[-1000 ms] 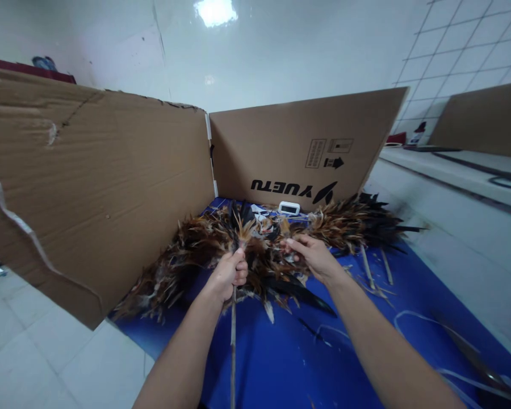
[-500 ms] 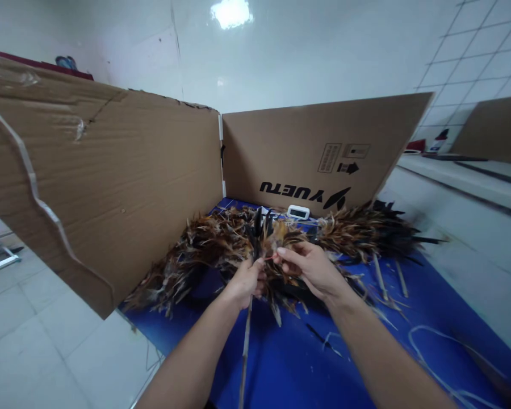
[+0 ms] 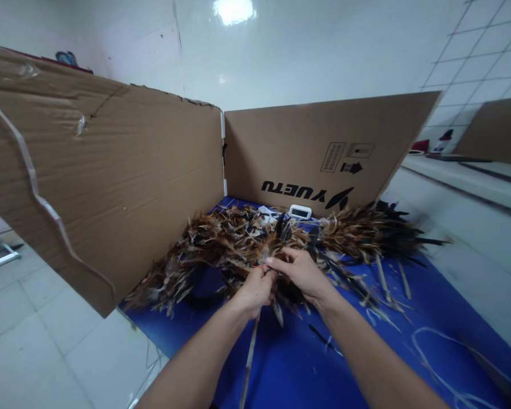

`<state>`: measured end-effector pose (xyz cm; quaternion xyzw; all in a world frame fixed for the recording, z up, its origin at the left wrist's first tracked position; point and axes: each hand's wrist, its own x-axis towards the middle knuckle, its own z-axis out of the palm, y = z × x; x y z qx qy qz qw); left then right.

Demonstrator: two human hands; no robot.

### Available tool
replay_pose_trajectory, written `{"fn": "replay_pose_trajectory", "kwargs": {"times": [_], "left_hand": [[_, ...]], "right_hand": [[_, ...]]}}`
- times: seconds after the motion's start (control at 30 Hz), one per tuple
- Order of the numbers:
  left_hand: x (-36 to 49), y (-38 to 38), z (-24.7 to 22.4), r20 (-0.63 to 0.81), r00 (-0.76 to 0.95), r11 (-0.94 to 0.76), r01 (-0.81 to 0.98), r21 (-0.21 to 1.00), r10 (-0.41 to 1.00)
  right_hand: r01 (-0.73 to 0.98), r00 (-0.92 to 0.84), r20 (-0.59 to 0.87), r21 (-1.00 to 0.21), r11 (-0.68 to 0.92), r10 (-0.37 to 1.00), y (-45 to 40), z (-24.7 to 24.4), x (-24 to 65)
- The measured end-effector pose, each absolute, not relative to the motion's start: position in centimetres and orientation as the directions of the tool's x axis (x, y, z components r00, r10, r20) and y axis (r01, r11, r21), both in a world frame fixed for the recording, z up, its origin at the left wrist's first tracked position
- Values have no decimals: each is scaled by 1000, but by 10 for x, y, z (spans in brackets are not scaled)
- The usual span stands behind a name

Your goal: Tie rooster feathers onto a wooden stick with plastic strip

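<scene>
My left hand [image 3: 258, 291] is closed round the upper part of a thin stick [image 3: 249, 360], which runs down toward the bottom edge. Feathers at the stick's top rise just above the fingers. Touching it from the right, my right hand [image 3: 300, 271] pinches at the feather bases; what lies between its fingertips is too small to make out. Brown and black feathers [image 3: 221, 233] spread behind and left of the hands on the blue tabletop [image 3: 298, 369]. Another feather bundle [image 3: 357, 230], with sticks poking out, lies at the right.
Tall cardboard panels [image 3: 166, 165] stand at the left and back. A small white device with a dark display [image 3: 300, 212] sits by the back panel. White cord [image 3: 417, 346] curls at the right. A ledge [image 3: 464, 179] with a bottle [image 3: 443, 142] is beyond.
My right hand has moved slightly left, onto my left hand. The red strand that stretched between the hands no longer shows clearly. The dark feathers above the hands now lean right.
</scene>
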<state>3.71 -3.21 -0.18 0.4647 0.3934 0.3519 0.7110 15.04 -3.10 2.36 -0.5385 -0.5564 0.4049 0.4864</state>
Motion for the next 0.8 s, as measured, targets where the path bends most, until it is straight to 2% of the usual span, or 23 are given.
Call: {"fn": "replay_pose_trajectory", "kwargs": {"times": [0.2,0.33,0.47,0.67,0.8], "left_hand": [[36,-33,0,-216,456,298,-115,948,863],[37,-33,0,-227,465,312,-114,943,856],[36,-32,2,-251,494,372,-162,914,832],[33,-32,3,-298,540,474,-219,853,787],[33,-32,5,-290,554,479,-233,846,781]], "right_hand": [[321,49,139,-940,117,989,-28,18,152],[339,67,164,-931,133,984,-27,15,152],[294,91,163,-947,130,982,-27,15,151],[121,73,28,-992,19,997,-31,18,149],[128,51,33,-991,27,998,-33,21,151]]}}
